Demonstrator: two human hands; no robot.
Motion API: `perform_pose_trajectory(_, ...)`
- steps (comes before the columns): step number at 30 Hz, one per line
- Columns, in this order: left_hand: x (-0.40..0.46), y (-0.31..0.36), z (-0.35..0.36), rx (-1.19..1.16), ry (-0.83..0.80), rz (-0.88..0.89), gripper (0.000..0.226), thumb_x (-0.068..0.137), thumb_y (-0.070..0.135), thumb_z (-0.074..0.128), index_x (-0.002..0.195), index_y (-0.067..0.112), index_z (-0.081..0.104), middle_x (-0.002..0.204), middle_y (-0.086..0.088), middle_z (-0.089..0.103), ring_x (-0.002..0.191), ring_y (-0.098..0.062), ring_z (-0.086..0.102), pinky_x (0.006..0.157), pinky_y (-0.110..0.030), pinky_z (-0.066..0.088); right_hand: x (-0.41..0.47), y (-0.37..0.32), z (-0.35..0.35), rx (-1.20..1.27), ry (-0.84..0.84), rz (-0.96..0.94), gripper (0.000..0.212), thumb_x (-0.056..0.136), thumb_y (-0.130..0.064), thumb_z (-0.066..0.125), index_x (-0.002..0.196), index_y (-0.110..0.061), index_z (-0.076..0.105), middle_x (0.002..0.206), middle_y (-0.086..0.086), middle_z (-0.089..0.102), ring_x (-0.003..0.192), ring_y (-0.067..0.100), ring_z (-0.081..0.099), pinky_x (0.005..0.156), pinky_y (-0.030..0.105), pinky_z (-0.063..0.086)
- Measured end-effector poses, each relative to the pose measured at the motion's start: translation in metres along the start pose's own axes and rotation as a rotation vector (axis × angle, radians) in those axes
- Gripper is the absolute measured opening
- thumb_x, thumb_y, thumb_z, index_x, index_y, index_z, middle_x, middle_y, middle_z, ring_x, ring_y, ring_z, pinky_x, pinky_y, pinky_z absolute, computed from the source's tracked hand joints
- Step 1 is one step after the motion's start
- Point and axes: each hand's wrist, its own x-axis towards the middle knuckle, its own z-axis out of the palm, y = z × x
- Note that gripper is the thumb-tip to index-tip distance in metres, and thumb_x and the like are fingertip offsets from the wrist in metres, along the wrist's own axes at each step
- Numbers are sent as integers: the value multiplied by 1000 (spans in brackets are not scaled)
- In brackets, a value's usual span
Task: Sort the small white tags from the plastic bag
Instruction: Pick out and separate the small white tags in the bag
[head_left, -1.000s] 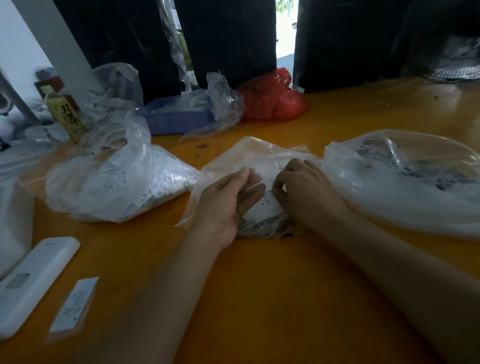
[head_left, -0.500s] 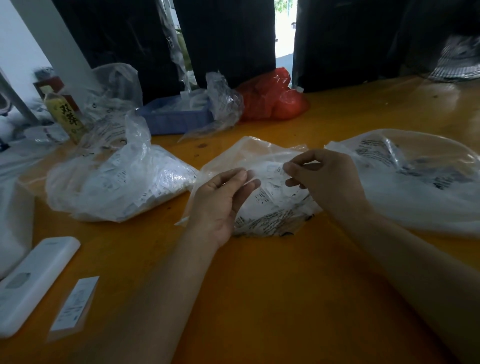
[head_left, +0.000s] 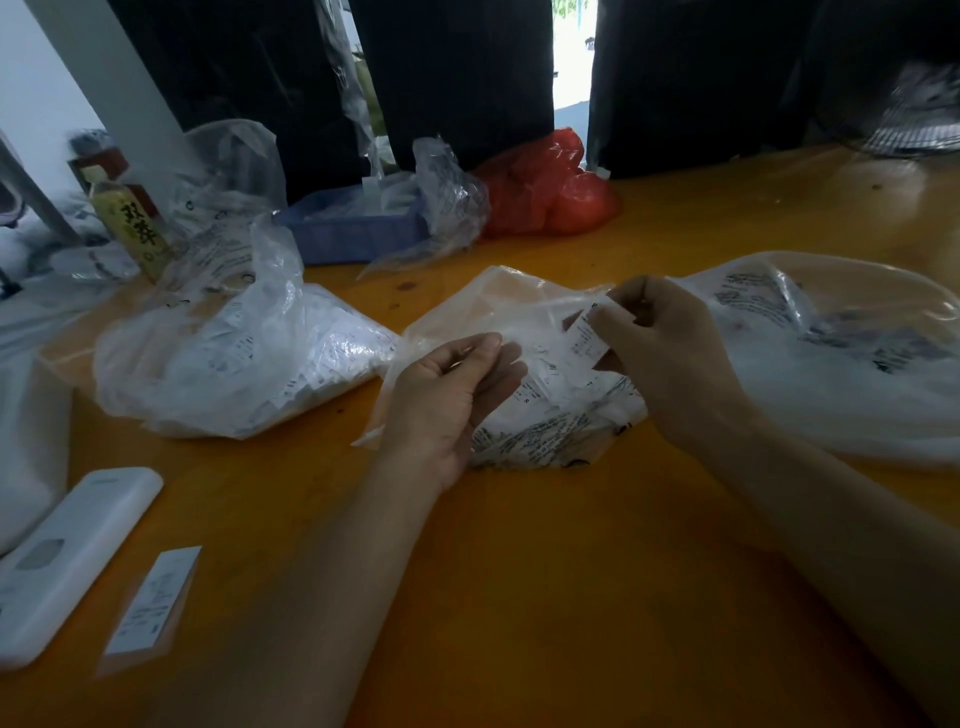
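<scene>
- Pinching a small white tag (head_left: 584, 340) btwn thumb & fingertips, the right hand (head_left: 670, 358) sits raised just above the centre plastic bag (head_left: 524, 364); grip narrow, closed on the tag's upper end, printed face showing.
- Left hand (head_left: 447, 395) at approx 9 o'clock of the tag, palm turned up, fingers loosely curled on a fold of the bag's clear film; grip light, holding film only as far as visible.
- Centre bag lies on the orange desk (head_left: 519, 597), mouth open toward 12 o'clock, more printed tags inside, bunched at its 6 o'clock end.
- 2nd clear bag (head_left: 234, 358) w/ lots of tags at 9 o'clock of the hands, resting on the desk, top crumpled upward.
- 3rd clear bag (head_left: 841, 358) at 3 o'clock, just beside the right hand, printed text on its film; contents too blurred to tell.
- Blue tray (head_left: 353, 231) at 11 o'clock, far side of desk, w/ crinkled clear plastic draped over its right end.
- Red bag (head_left: 550, 192) at 12 o'clock, right beside the tray, against dark panels at the back.
- Yellow-label bottle (head_left: 137, 228) at 10 o'clock, upright, behind the 2nd bag.
- White remote-like device (head_left: 67, 556) at 8 o'clock near the desk edge; a lone flat label (head_left: 153, 605) lies just beside it, on its 3 o'clock side, not touching.
</scene>
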Motion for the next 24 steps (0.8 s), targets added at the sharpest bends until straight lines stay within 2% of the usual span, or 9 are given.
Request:
perform_pose_trajectory(3,0,0,0,-10,11,7,15,95,3,72,109,-2,72,101,-18,81,89,-24,81,71,-22,63,-2,4,2,-99,-24,-35,3,94,-24,71,93,-21,70,87,-1,76,82,19,74,75,39,62)
perform_pose_trajectory(5,0,0,1,-25,0,19,22,85,5,79,105,-1,73,100,-18,81,89,-25,81,73,-21,63,-3,4,3,-151,-35,-56,7,96,-26,67,93,-22,72,79,-2,74,73,17,71,65,32,58)
perform_pose_trajectory(8,0,0,0,-16,3,44,40,67,4,84,106,-1,74,101,-17,81,91,-26,81,74,-22,63,-3,3,3,-203,-60,-72,14,102,-26,57,103,-20,70,70,-2,71,64,10,69,63,25,52)
perform_pose_trajectory(11,1,0,-1,-23,7,36,42,64,2,84,105,-1,74,103,-18,81,93,-27,80,74,-23,64,-4,2,5,-236,-114,-61,25,105,-18,52,122,-26,68,71,2,69,63,7,67,59,16,51)
perform_pose_trajectory(13,1,0,-1,-44,3,21,43,65,2,83,107,-2,73,104,-19,80,95,-28,80,75,-24,64,-6,0,7,-220,-127,-55,28,103,-13,57,126,-25,67,77,-1,70,64,7,68,60,15,53)
perform_pose_trajectory(16,1,1,-2,-75,-14,0,35,76,-2,80,110,-2,72,104,-19,80,96,-27,80,74,-24,64,-6,-2,7,-175,-99,-48,23,97,-13,68,120,-16,66,88,-3,73,69,10,72,64,21,58)
perform_pose_trajectory(19,1,2,-2,-74,-20,-12,29,85,-5,76,113,-4,71,105,-19,80,99,-28,80,76,-24,64,-6,-3,6,-180,-93,-54,14,96,-16,69,110,-16,68,81,-3,74,68,11,73,64,22,59)
perform_pose_trajectory(24,0,3,0,-78,-42,-14,43,69,3,82,111,-3,72,106,-20,80,99,-28,80,78,-25,65,-8,-1,8,-199,-71,-93,9,97,-19,68,106,-18,67,81,-7,75,70,10,74,68,26,62)
